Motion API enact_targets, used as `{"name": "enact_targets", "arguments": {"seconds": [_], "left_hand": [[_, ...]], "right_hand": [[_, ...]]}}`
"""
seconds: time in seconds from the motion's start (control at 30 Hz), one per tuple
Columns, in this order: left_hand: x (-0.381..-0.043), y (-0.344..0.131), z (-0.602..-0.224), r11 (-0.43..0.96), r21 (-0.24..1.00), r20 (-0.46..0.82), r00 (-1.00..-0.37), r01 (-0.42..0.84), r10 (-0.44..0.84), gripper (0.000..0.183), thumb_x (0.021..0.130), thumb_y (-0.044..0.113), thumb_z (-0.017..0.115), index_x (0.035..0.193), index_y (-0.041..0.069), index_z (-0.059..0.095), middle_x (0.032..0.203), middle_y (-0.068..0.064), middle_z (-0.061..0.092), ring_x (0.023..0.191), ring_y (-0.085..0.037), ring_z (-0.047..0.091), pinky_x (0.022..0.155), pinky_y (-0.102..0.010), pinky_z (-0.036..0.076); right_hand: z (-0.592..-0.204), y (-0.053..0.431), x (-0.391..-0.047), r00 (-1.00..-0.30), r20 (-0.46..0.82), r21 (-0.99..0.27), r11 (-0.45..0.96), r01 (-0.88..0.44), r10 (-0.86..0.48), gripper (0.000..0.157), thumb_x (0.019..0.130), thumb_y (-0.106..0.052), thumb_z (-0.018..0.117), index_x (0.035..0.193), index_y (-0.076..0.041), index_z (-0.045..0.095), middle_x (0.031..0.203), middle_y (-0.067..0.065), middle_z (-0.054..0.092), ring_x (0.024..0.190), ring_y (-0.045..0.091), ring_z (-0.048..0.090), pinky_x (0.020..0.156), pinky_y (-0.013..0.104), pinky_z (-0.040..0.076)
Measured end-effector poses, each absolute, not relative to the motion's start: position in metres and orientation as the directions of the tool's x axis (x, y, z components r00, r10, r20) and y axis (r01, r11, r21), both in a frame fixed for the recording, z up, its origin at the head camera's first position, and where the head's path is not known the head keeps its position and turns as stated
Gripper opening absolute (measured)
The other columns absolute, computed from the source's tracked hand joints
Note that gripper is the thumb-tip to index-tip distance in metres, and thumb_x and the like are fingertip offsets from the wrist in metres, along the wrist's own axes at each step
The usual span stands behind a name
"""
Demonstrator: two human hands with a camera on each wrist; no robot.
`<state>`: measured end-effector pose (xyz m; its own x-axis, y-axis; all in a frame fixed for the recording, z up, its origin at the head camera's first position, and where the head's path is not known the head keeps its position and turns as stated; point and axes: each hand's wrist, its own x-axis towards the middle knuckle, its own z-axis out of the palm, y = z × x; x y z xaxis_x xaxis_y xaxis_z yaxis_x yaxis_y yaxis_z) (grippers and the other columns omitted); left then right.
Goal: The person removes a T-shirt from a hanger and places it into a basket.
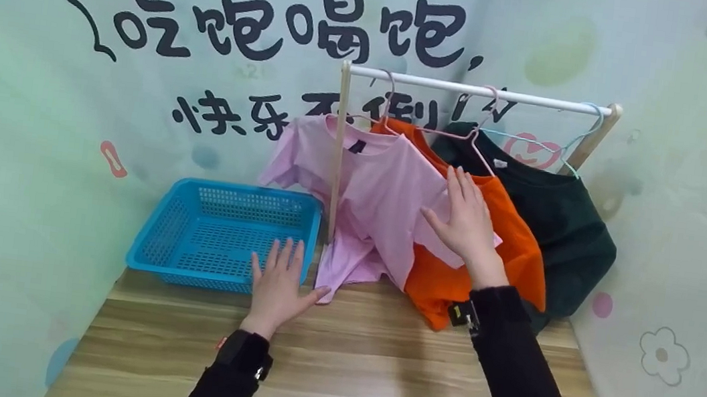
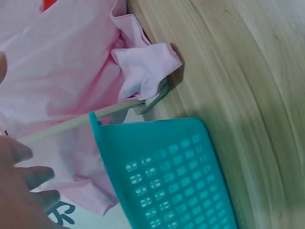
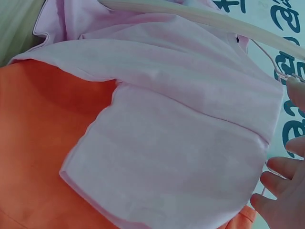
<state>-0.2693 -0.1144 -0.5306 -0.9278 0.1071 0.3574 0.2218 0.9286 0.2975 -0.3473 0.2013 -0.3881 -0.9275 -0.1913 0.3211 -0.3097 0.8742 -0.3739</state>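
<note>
A pink T-shirt (image 1: 372, 180) hangs on a pink hanger (image 1: 387, 98) at the left of a small clothes rack (image 1: 435, 83). Behind it are an orange shirt (image 1: 510, 238), on another pink hanger (image 1: 488, 117), and a dark green shirt (image 1: 576, 226) with a light blue hanger (image 1: 594, 130). My right hand (image 1: 464, 222), fingers spread and fairly straight, is in front of the pink sleeve (image 3: 176, 157) and the orange shirt; whether it touches the cloth I cannot tell. With fingers spread, my left hand (image 1: 278, 290) is before the right front corner of a blue basket (image 1: 147, 259), gripping nothing.
The perforated basket stands on the wood-grain table (image 1: 331, 378), left of the rack's wooden post (image 1: 337, 156). Part of the pink cloth lies on the table by the post. Patterned walls with large dark lettering (image 1: 240, 26) surround the table closely.
</note>
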Motion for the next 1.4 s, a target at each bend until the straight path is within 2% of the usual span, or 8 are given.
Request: {"name": "enact_targets", "arguments": {"seconds": [0.17,0.37,0.5,0.67,0.9,1.07,1.3,1.4], "left_hand": [[-0.277,-0.113,-0.532,0.916,0.313,0.43,-0.898,0.25,0.098,0.098,0.083,0.066,0.064,0.151,0.002,0.037,0.151,-0.02,0.041,0.144,-0.039,0.027,0.112,-0.067,0.009],[-0.282,-0.11,-0.53,0.902,0.348,0.439,-0.895,0.254,0.083,0.095,0.084,0.062,0.067,0.15,0.0,0.038,0.149,-0.022,0.042,0.142,-0.041,0.03,0.112,-0.067,0.012],[-0.285,-0.103,-0.527,0.896,0.364,0.43,-0.899,0.256,0.082,0.093,0.085,0.06,0.067,0.149,-0.001,0.038,0.149,-0.023,0.043,0.141,-0.042,0.03,0.111,-0.068,0.014],[-0.288,-0.092,-0.517,0.889,0.375,0.421,-0.903,0.264,0.09,0.091,0.087,0.06,0.064,0.149,-0.001,0.038,0.149,-0.022,0.042,0.142,-0.041,0.029,0.112,-0.067,0.015],[-0.293,-0.078,-0.503,0.868,0.393,0.442,-0.89,0.305,0.112,0.088,0.088,0.056,0.066,0.149,0.0,0.038,0.15,-0.021,0.041,0.143,-0.04,0.028,0.113,-0.066,0.015],[-0.296,-0.076,-0.499,0.86,0.4,0.452,-0.884,0.317,0.115,0.086,0.087,0.055,0.066,0.149,0.0,0.04,0.149,-0.022,0.042,0.143,-0.04,0.028,0.113,-0.065,0.015],[-0.297,-0.076,-0.497,0.859,0.396,0.456,-0.882,0.324,0.122,0.087,0.089,0.056,0.064,0.149,0.0,0.038,0.15,-0.022,0.041,0.143,-0.041,0.027,0.113,-0.064,0.015],[-0.297,-0.076,-0.497,0.859,0.393,0.46,-0.879,0.327,0.125,0.088,0.089,0.057,0.063,0.15,0.0,0.037,0.15,-0.022,0.041,0.143,-0.04,0.027,0.113,-0.064,0.016]], "right_hand": [[-0.383,0.193,-0.36,-0.943,0.284,-0.413,0.865,-0.285,-0.176,0.081,0.097,-0.037,0.063,0.159,-0.012,0.018,0.163,0.011,0.02,0.147,0.033,0.02,0.118,0.05,0.018],[-0.381,0.185,-0.371,-0.944,0.297,-0.439,0.858,-0.266,-0.141,0.067,0.101,-0.027,0.058,0.158,-0.012,0.024,0.148,0.017,0.045,0.131,0.034,0.045,0.112,0.048,0.033],[-0.379,0.181,-0.375,-0.943,0.316,-0.448,0.86,-0.242,-0.101,0.049,0.103,-0.023,0.055,0.149,-0.011,0.043,0.132,0.016,0.058,0.114,0.033,0.056,0.104,0.046,0.043],[-0.376,0.178,-0.373,-0.936,0.347,-0.463,0.859,-0.218,-0.05,0.026,0.104,-0.021,0.053,0.122,-0.006,0.062,0.112,0.015,0.064,0.097,0.032,0.059,0.094,0.044,0.049],[-0.37,0.189,-0.37,-0.902,0.431,-0.459,0.862,-0.215,0.004,0.021,0.104,-0.018,0.052,0.116,-0.005,0.063,0.108,0.016,0.066,0.091,0.035,0.061,0.089,0.047,0.051],[-0.361,0.204,-0.366,-0.847,0.531,-0.422,0.872,-0.246,0.019,0.019,0.104,-0.017,0.051,0.111,-0.004,0.063,0.103,0.018,0.066,0.087,0.038,0.062,0.083,0.05,0.052],[-0.371,0.238,-0.35,-0.698,0.715,-0.363,0.875,-0.321,0.04,0.014,0.1,-0.013,0.058,0.104,-0.002,0.066,0.097,0.019,0.068,0.08,0.044,0.063,0.067,0.057,0.049],[-0.382,0.252,-0.342,-0.652,0.757,-0.329,0.88,-0.342,0.03,0.014,0.099,-0.014,0.059,0.103,-0.002,0.066,0.093,0.019,0.068,0.074,0.043,0.062,0.061,0.056,0.047]]}}
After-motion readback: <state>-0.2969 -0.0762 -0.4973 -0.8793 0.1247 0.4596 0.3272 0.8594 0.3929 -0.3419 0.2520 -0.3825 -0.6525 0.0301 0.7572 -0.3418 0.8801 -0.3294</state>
